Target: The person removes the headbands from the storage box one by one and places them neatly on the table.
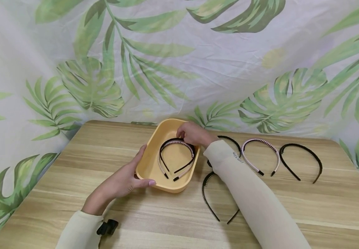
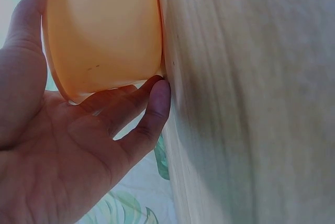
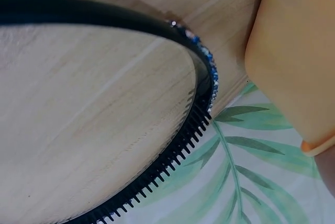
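My left hand (image 1: 125, 180) grips a yellow-orange bin (image 1: 171, 189) by its near left corner, thumb over the front rim and fingers along the outer wall. In the left wrist view some of those fingers reach near the bin's base (image 2: 104, 51). My right hand (image 1: 194, 134) reaches over the bin's far right side, fingers curled at the top of a black headband (image 1: 168, 141); its fingertips are partly hidden. Beneath that black headband a pink headband (image 1: 184, 172) lies in the bin. The right wrist view shows only a sliver of my right hand past the bin wall.
Right of the bin lie a pink headband (image 1: 261, 140) and black headbands (image 1: 310, 150), two partly covered by my right sleeve (image 1: 248, 190). The right wrist view shows a toothed black headband (image 3: 172, 153) with sparkling stones. A leaf-print cloth (image 1: 167, 69) hangs behind the wooden table (image 1: 73, 173).
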Demonstrator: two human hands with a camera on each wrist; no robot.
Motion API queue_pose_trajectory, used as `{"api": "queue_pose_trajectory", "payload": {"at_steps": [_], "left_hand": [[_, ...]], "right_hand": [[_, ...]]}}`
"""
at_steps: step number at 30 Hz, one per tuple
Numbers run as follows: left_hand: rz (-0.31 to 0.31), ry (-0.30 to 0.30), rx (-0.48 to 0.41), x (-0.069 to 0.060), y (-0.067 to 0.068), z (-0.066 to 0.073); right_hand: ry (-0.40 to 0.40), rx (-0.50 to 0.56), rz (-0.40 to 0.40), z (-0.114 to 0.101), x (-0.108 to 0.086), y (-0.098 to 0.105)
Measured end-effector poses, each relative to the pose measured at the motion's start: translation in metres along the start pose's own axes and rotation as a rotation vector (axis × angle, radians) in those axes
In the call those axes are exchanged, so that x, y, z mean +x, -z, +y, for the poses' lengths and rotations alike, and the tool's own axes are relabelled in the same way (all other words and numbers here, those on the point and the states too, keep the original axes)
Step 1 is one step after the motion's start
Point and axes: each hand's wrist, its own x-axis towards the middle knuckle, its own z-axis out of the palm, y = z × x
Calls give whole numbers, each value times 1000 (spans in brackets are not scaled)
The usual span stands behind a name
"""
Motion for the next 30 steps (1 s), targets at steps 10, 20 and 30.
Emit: {"api": "queue_pose_trajectory", "payload": {"at_steps": [10,20,30], "left_hand": [[4,-3,13,0,0,-1],[9,-6,22,0,0,-2],[8,-22,13,1,0,-4]], "right_hand": [[1,58,18,1,-1,0],[-15,139,38,-1,-2,0],[-9,133,53,-1,-4,2]]}}
